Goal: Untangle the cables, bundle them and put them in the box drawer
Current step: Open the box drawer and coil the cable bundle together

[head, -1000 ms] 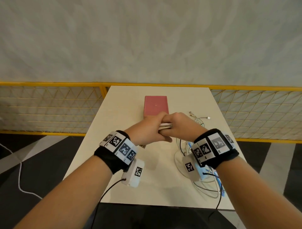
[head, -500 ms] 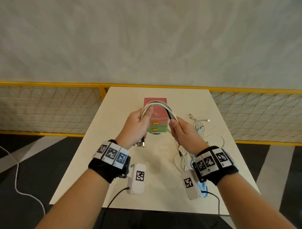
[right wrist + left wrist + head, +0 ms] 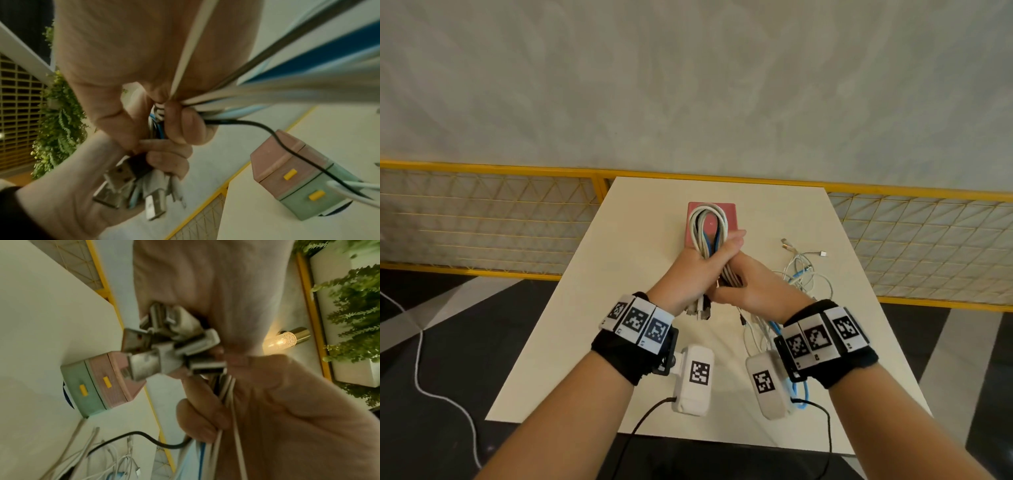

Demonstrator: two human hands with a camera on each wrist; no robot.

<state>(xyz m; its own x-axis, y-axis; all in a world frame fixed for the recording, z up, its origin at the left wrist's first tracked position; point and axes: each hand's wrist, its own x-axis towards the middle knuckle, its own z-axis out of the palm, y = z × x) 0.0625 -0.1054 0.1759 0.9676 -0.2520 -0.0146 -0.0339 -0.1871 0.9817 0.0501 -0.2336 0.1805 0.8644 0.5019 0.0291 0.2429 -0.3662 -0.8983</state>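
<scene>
Both hands hold a folded bundle of white, blue and dark cables [image 3: 708,226] above the table [image 3: 619,308], in front of the box [image 3: 734,214]. My left hand [image 3: 697,270] grips the bundle's lower part, and several USB plugs [image 3: 170,350] stick out below its fist. My right hand [image 3: 750,287] grips the same bundle beside it, fingers [image 3: 180,123] curled round the strands. The bundle's loop stands up over the box's pink top. The box [image 3: 287,175] has a pink upper drawer and a green lower drawer, both closed, with yellow handles.
A tangle of loose white and blue cables [image 3: 803,270] lies on the table's right half and runs under my right wrist. A yellow mesh railing [image 3: 482,222] stands behind the table. Black leads hang from the wrist cameras over the near edge.
Half a second ago my hands were apart, stretching a wide cable loop. They have come together, and the bundle is folded into a narrow upright loop over the box.
</scene>
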